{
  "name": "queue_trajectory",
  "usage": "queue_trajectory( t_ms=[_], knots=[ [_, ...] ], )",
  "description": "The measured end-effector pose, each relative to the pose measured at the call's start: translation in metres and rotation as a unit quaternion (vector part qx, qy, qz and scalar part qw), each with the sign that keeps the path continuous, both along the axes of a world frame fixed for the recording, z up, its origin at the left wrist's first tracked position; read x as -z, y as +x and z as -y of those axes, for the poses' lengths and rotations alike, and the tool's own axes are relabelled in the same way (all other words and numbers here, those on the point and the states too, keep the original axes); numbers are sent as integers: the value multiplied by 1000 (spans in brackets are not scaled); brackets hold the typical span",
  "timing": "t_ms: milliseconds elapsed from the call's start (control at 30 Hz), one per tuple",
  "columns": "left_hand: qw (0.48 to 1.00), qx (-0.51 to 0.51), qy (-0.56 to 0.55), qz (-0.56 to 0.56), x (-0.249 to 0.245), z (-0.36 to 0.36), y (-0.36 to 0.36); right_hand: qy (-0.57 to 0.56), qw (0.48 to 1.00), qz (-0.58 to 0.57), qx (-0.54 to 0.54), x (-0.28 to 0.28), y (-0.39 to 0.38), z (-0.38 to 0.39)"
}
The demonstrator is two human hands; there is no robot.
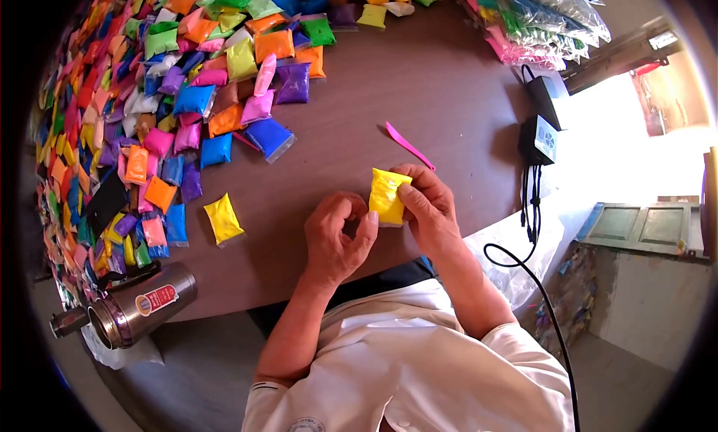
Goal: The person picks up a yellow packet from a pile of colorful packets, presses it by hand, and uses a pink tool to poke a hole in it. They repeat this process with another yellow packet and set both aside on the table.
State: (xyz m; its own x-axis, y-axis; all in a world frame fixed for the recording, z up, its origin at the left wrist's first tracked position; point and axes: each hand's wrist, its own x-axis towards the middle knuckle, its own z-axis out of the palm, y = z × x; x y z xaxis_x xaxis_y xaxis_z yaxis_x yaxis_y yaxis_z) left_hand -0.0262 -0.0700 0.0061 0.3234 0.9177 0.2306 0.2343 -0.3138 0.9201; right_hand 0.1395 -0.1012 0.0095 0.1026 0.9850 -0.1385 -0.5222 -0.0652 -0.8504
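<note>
A small clear packet of yellow modelling clay [386, 195] is upright between my hands, above the brown table. My right hand [430, 206] grips its right side, thumb on the front and fingers behind. At its lower left edge, my left hand [340, 234] has its fingers curled and the thumb tip against the packet. Just beyond my hands a pink plastic knife [410, 146] lies on the table. Another yellow clay packet [224, 219] lies flat to the left of my left hand.
A large heap of coloured clay packets [161, 118] covers the table's left and far side. A steel flask [142, 301] lies at the near left edge. Clear plastic bags [550, 20] are stacked at the far right. Black power adapters [538, 140] and a cable [550, 297] are along the right edge.
</note>
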Motion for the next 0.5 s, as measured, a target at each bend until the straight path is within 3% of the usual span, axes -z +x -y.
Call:
queue_trajectory(
  t_ms=[133,300,433,500],
  knots=[
    [1000,3,28,0,8,-1,-3,-15,999,7,-41,-9,-2,-4],
    [998,27,41,-37,13,-3,-6,-79,984,118,-110,-11,2,-12],
    [999,16,20,-29,7,-2,-5,-63,989,81,-104,-6,2,-13],
    [998,18,-55,-6,2,-2,-7,-54,994,36,-90,-8,0,-12]
  ],
)
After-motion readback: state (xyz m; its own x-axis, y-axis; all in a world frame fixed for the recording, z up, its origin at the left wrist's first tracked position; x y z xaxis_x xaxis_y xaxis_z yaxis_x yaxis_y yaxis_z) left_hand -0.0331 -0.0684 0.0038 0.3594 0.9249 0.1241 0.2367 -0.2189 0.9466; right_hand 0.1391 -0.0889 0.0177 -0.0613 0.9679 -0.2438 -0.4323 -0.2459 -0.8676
